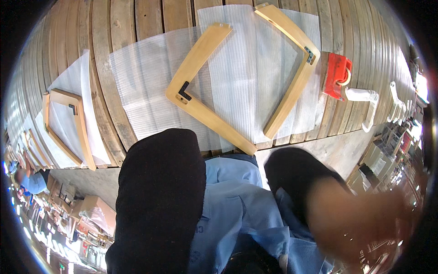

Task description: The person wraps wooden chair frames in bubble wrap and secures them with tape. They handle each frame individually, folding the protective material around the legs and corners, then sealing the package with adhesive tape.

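Observation:
Both my arms, in black sleeves, are bent with the elbows forward. My right hand (pixel 346 212) is close at the lower right, smeared by motion; its fingers cannot be made out. My left hand is out of view, with only the left sleeve (pixel 159 196) showing. Beyond the elbows, two angled pale wooden frame pieces (pixel 194 107) (pixel 292 98) lie apart on white foam sheets (pixel 150 68). The left piece carries a black corner bracket (pixel 184 91) at its inner bend. A dark metal plate (pixel 310 55) sits at the other's corner. Neither hand visibly touches them.
The slatted wooden table (pixel 107 86) spans the far side. At right stand a red tape dispenser (pixel 335 75) and a white wrapped curved piece (pixel 367 102). More wooden frames (pixel 82 123) lie on foam at left. Another person (pixel 34 182) and a cardboard box (pixel 98 212) are lower left.

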The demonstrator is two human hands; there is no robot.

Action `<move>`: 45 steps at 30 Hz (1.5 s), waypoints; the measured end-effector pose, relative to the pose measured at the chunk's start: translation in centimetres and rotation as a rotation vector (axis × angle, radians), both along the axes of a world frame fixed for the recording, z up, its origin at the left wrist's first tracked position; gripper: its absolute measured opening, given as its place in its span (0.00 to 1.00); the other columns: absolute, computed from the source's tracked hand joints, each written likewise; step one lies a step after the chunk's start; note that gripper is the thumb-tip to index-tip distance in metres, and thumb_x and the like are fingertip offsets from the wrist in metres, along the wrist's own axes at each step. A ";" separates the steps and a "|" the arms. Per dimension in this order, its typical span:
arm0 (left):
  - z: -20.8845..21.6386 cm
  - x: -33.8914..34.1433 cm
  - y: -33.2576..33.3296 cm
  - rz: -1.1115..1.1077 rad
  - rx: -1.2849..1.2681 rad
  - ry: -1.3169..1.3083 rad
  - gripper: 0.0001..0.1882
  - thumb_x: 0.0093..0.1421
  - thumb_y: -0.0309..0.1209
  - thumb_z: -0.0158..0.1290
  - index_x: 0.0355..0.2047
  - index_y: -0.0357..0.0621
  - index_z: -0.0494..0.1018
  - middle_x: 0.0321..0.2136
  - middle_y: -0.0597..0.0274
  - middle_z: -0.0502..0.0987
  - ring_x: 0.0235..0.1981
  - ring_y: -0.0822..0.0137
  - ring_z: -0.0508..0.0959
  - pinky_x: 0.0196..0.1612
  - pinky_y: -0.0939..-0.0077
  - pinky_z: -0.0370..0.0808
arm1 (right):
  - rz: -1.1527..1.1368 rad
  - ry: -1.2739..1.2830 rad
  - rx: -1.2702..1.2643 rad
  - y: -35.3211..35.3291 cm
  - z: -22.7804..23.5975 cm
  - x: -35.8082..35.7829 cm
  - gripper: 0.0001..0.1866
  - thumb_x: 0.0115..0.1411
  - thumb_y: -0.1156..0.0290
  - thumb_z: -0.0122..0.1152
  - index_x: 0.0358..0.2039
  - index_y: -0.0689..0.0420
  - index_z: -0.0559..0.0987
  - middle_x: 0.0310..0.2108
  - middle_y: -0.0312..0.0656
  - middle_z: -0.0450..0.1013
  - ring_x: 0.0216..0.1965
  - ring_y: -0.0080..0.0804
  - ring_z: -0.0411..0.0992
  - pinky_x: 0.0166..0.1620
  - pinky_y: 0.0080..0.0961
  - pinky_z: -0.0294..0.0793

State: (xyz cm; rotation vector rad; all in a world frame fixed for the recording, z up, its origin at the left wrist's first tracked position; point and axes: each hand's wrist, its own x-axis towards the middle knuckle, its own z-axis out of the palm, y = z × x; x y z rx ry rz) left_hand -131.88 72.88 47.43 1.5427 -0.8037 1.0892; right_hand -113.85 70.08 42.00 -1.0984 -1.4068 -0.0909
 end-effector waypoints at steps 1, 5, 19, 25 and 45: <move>-0.7 -0.7 0.5 0.013 -0.001 0.008 0.21 0.71 0.40 0.47 0.56 0.40 0.72 0.53 0.53 0.71 0.53 0.59 0.72 0.53 0.62 0.70 | -0.067 0.144 -0.191 -0.2 -4.5 -1.6 0.23 0.63 0.58 0.64 0.51 0.62 0.73 0.47 0.51 0.72 0.51 0.42 0.72 0.52 0.40 0.72; -2.4 -2.4 2.2 0.045 -0.034 0.012 0.21 0.71 0.41 0.46 0.55 0.40 0.72 0.51 0.53 0.73 0.52 0.58 0.74 0.51 0.61 0.71 | -0.125 -0.026 -1.227 -7.7 -26.2 -10.5 0.32 0.54 0.54 0.74 0.51 0.59 0.71 0.48 0.49 0.68 0.48 0.50 0.69 0.49 0.44 0.70; -9.0 -10.3 10.9 -0.540 -0.631 -0.670 0.21 0.72 0.42 0.43 0.52 0.39 0.74 0.46 0.52 0.79 0.46 0.56 0.80 0.45 0.59 0.78 | -0.115 -0.362 -1.188 -16.8 -21.4 -8.8 0.31 0.43 0.61 0.74 0.49 0.57 0.77 0.34 0.41 0.69 0.36 0.40 0.73 0.35 0.34 0.78; -26.9 -0.4 1.1 0.353 -1.559 1.102 0.37 0.73 0.55 0.37 0.71 0.40 0.55 0.66 0.49 0.65 0.68 0.56 0.63 0.68 0.53 0.61 | -0.383 -0.291 -1.149 -22.0 -18.1 -2.1 0.36 0.40 0.64 0.77 0.53 0.58 0.77 0.35 0.42 0.69 0.37 0.42 0.73 0.36 0.35 0.79; -18.4 31.7 -17.4 0.307 -0.743 0.947 0.33 0.70 0.41 0.54 0.65 0.30 0.57 0.63 0.45 0.65 0.66 0.54 0.64 0.69 0.55 0.58 | -0.910 0.207 -1.073 -35.7 -17.2 15.6 0.37 0.47 0.70 0.69 0.58 0.58 0.65 0.49 0.57 0.72 0.49 0.57 0.74 0.48 0.45 0.77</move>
